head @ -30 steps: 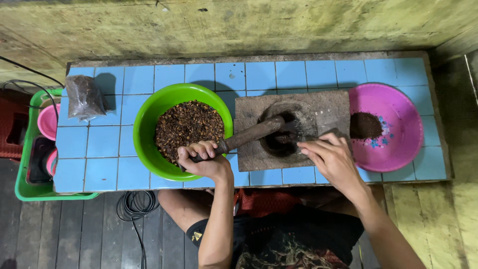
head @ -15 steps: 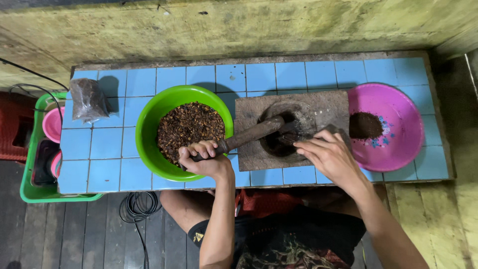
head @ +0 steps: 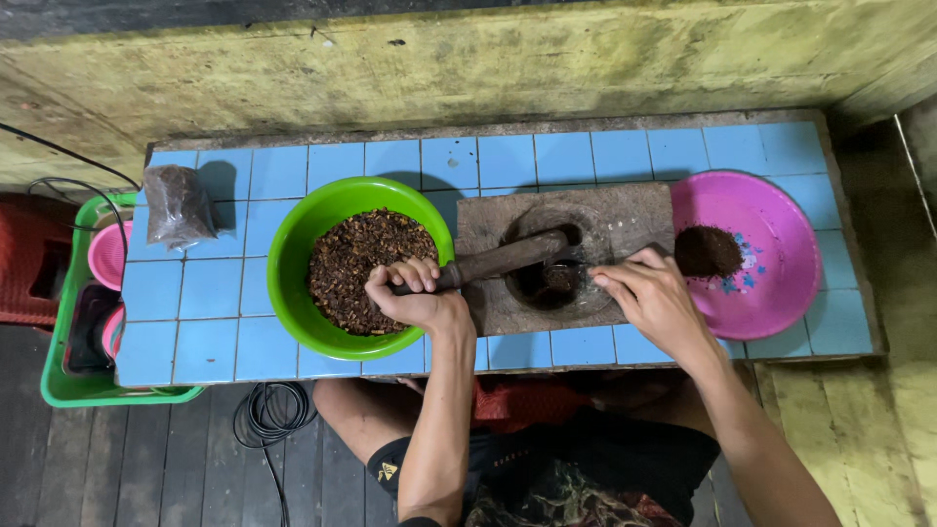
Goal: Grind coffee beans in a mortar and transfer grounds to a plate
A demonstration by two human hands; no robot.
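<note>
Clear plastic bag [head: 178, 205] far left on tiles, left hand [head: 415, 298] gripping pestle [head: 503, 260], right hand [head: 656, 298] perhaps pinching spoon.

Pestle [head: 503, 260]: grip end hidden inside left hand [head: 415, 298]; working tip dark down in mortar [head: 564, 256] hollow, contents there too dark to tell. Right hand [head: 656, 298] fingertips at hollow's edge; a thin tool under them mostly covered, kind unclear. Left hand covers part of green bowl [head: 293, 244] rim. Bag [head: 176, 205] contents blurred through plastic. Crate [head: 59, 385] left side cut by frame edge; its items partly under the tiled top. Red object [head: 29, 263] cut off at left. Person's body hidden below table, forearms cut at bottom edge. Cable [head: 268, 415] end runs out of frame.
</note>
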